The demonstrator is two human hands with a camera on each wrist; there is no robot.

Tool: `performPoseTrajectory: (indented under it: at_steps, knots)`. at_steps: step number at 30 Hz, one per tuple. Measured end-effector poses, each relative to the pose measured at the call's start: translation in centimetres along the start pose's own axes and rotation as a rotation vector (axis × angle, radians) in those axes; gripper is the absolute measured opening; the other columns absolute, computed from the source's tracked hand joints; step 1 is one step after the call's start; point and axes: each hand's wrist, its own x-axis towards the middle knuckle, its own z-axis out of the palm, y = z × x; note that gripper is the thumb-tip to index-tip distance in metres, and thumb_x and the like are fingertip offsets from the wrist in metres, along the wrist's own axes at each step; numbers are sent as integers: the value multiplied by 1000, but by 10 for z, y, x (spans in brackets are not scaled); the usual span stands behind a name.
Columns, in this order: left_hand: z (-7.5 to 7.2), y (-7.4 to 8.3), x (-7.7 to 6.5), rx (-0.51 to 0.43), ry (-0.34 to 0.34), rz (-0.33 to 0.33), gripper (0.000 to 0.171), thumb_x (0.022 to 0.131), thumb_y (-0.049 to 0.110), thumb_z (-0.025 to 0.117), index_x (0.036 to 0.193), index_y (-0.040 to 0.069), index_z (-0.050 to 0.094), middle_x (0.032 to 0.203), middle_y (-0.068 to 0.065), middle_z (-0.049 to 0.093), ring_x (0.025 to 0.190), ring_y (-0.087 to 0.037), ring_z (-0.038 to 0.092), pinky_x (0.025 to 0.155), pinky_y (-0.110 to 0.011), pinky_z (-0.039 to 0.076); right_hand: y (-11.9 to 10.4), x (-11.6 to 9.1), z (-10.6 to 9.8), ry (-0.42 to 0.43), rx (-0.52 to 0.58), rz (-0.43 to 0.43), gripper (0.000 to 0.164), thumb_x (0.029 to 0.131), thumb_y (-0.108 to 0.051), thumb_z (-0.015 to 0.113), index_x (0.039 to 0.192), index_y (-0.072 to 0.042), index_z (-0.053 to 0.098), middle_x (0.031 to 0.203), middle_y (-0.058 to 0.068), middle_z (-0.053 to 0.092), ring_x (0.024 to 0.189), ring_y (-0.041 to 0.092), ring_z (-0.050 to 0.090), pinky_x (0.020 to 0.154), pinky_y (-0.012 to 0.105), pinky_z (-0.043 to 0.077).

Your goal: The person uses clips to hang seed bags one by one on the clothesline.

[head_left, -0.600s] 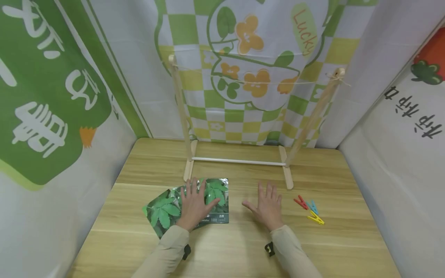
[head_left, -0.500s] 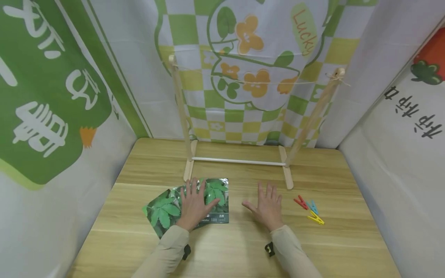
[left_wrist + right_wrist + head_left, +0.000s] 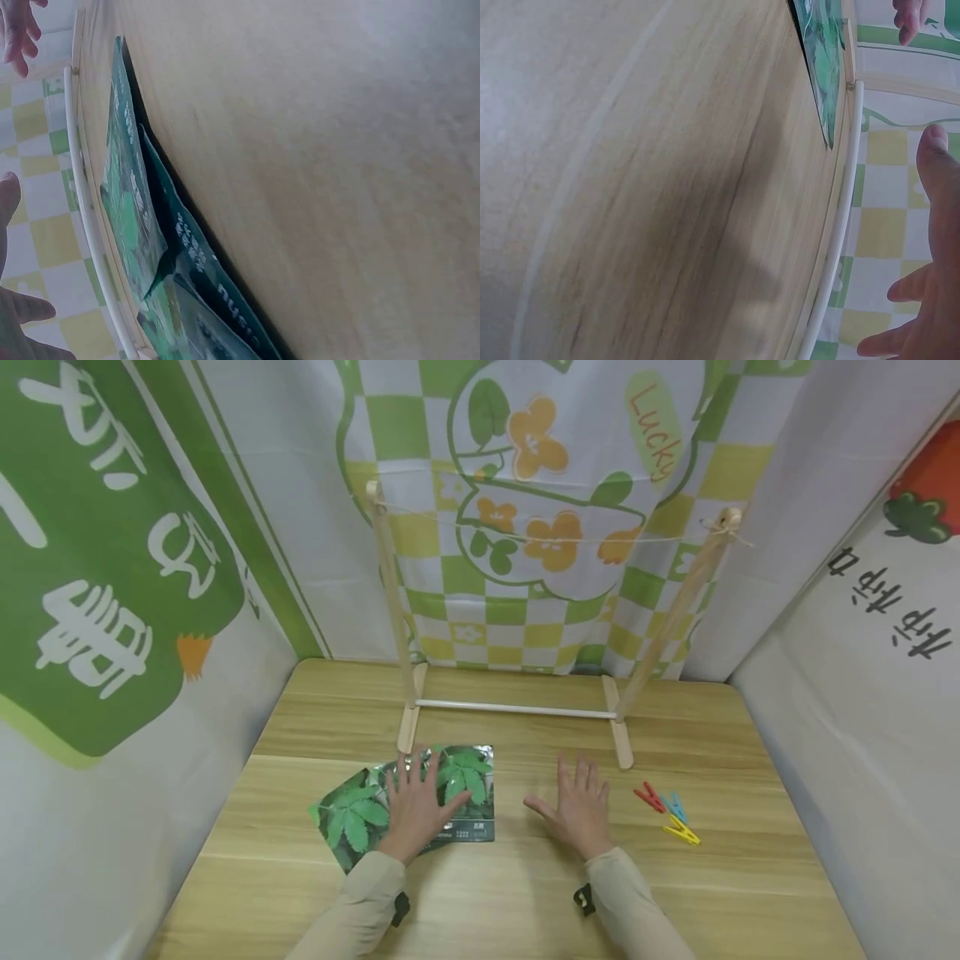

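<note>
Several flat, glossy packets (image 3: 352, 820) printed with green leaves lie overlapped in a fan on the table. Their edges (image 3: 199, 247) lift a little from the wood in the left wrist view. Above them hovers my left hand (image 3: 416, 810), fingers spread and straight, holding nothing; it hides part of the middle packet. To the right of the packets, my right hand (image 3: 579, 810) is held over bare wood, also spread and holding nothing. Nearest to it on the right lie a red clothespin (image 3: 649, 797), a blue clothespin (image 3: 676, 808) and a yellow clothespin (image 3: 682, 831).
Behind the hands stands a wooden frame with a left post (image 3: 392, 593), a right post (image 3: 675, 610) and a white bar (image 3: 517, 707) low between them. A thin string (image 3: 600, 539) runs between the post tops. Printed curtains (image 3: 525, 635) enclose the table (image 3: 495, 910).
My left hand has shifted very slightly left and down over the packets. The right hand stays almost where it was. The head view has tilted a touch; packets and clothespins lie unmoved.
</note>
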Motion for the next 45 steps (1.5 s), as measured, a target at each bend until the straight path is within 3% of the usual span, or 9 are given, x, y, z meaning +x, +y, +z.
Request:
performPoseTrajectory:
  at_steps: [12, 23, 27, 36, 45]
  knots:
    - [-3, -19, -5, 57, -23, -63, 92, 84, 70, 56, 150, 10, 36, 155, -28, 29, 143, -52, 22, 113, -70, 19, 10, -3, -1, 1, -3, 5, 96, 84, -69, 57, 150, -5, 33, 154, 34, 25, 144, 52, 19, 110, 73, 21]
    - [-5, -33, -7, -5, -31, -117, 94, 83, 69, 59, 150, 7, 35, 156, -29, 25, 146, -50, 16, 114, -70, 14, 20, -3, -5, -26, -26, 23, 96, 85, -69, 55, 150, -3, 32, 154, 35, 23, 143, 54, 20, 110, 73, 21]
    - [-5, -40, -8, -1, -35, -130, 95, 84, 69, 58, 149, 4, 36, 156, -30, 25, 145, -52, 16, 113, -72, 14, 27, -2, -8, -26, -37, 35, 96, 84, -68, 57, 149, -2, 32, 152, 36, 25, 141, 54, 23, 109, 73, 22]
    - [-6, -59, -11, 24, -35, -174, 96, 82, 70, 58, 148, 4, 36, 155, -32, 24, 144, -53, 15, 112, -72, 15, 47, -2, -11, -16, -17, 73, 94, 86, -67, 57, 151, -4, 30, 153, 36, 21, 142, 56, 18, 110, 74, 19]
    - [-5, -79, -17, -12, -27, -211, 100, 83, 72, 55, 150, 1, 31, 153, -37, 19, 142, -57, 14, 108, -77, 13, 66, -3, -18, -18, 6, 104, 96, 88, -65, 55, 151, 1, 25, 152, 39, 17, 141, 57, 16, 108, 76, 19]
